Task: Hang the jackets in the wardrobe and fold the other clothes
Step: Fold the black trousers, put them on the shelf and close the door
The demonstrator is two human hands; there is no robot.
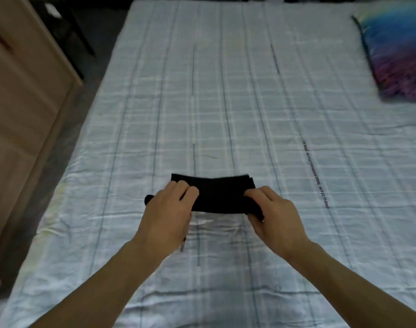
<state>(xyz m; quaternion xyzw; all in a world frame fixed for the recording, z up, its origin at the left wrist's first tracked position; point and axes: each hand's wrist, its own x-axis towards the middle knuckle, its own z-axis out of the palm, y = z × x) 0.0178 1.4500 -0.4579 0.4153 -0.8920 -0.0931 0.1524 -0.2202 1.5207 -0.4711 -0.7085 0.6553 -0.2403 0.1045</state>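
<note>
Now: black folded cloth (220,195) low over bed (226,102), long axis left-right. Left hand (169,209) grips left end, right hand (273,216) pinches right end (fingers curled, both equally near). Next fold likely brings the ends together.

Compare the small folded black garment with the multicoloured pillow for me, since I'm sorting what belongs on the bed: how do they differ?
The small folded black garment is plain black; the multicoloured pillow runs from blue to purple. The garment is gripped at its ends by the left hand and the right hand; nothing touches the pillow. The garment is near the bed's middle; the pillow lies at its far right edge. Both are over the pale checked bedsheet.
</note>
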